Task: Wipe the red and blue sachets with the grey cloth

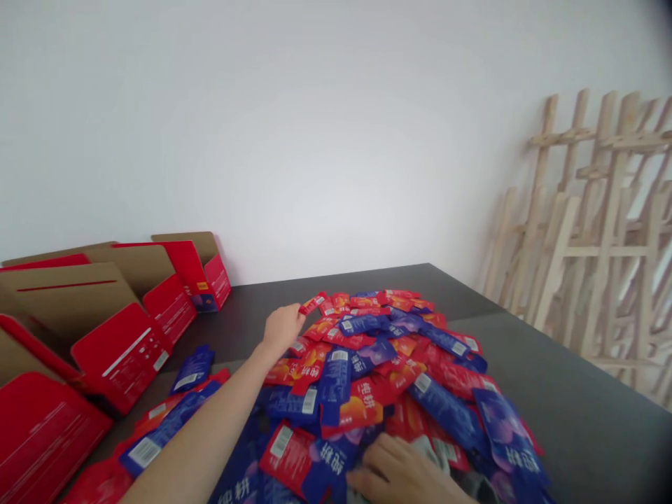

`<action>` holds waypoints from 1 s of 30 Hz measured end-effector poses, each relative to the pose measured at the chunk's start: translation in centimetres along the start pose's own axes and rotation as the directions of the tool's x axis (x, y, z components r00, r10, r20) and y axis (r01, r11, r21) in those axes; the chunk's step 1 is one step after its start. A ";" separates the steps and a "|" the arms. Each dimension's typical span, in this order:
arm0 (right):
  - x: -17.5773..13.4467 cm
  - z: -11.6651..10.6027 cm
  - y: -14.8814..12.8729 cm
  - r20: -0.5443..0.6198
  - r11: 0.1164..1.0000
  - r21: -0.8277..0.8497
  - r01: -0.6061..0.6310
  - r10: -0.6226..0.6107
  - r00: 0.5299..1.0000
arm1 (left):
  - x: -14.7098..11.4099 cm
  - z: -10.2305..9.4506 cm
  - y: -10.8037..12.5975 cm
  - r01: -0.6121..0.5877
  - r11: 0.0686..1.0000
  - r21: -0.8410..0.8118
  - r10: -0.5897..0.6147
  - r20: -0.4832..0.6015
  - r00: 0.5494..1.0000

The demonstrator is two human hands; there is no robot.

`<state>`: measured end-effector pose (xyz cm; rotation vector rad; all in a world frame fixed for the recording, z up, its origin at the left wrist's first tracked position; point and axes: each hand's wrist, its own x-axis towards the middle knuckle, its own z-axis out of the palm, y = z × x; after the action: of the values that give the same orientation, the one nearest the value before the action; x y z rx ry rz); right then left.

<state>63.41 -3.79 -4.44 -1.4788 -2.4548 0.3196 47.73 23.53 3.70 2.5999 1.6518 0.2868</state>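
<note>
A large heap of red and blue foil packets (336,374) with white printing and barcodes covers the middle of the dark table. My left hand (283,327) reaches to the far left side of the heap, its fingers closed on the end of a red packet (313,303). Low in the view, my right hand (391,470) lies over the near part of the heap with its fingers curled. It is beside a blue packet (336,455) with white characters; what is under its fingers is hidden and slightly blurred.
Several open red cardboard boxes (123,357) with brown insides stand along the left. More packets (194,367) lie between them and my left forearm. A white wall (336,140) rises behind the table (593,420). Wooden easels (593,238) lean at the right.
</note>
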 end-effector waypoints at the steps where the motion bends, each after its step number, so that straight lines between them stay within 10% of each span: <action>1: -0.1 -1.1 -0.4 -0.004 0.999 0.044 -0.016 0.016 1.000 | -2.4 -0.6 1.1 -0.046 0.998 -0.036 0.046 -0.011 0.999; 10: -3.1 -2.8 -0.7 -0.080 0.943 0.316 -0.101 0.133 0.988 | -21.3 2.7 5.9 -0.401 0.763 -0.507 0.423 -0.077 0.903; 19: -5.1 -5.6 -0.6 -0.218 0.946 0.247 -0.210 0.266 0.939 | -23.7 6.2 5.0 -0.629 0.634 -0.450 0.652 -0.127 0.748; 26: -5.3 -1.5 -5.7 -0.104 0.969 0.106 -0.222 0.233 0.967 | -26.9 5.0 5.0 -0.538 0.716 -0.445 0.503 -0.205 0.840; 30: -6.0 -1.0 -4.3 -0.165 0.938 0.189 -0.291 0.323 0.932 | -29.4 6.3 5.7 -0.651 0.712 -0.265 0.651 -0.101 0.753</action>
<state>62.84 -11.06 -2.81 -1.7333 -1.9945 0.4036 41.80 -5.07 -5.55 2.8263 0.5439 0.5020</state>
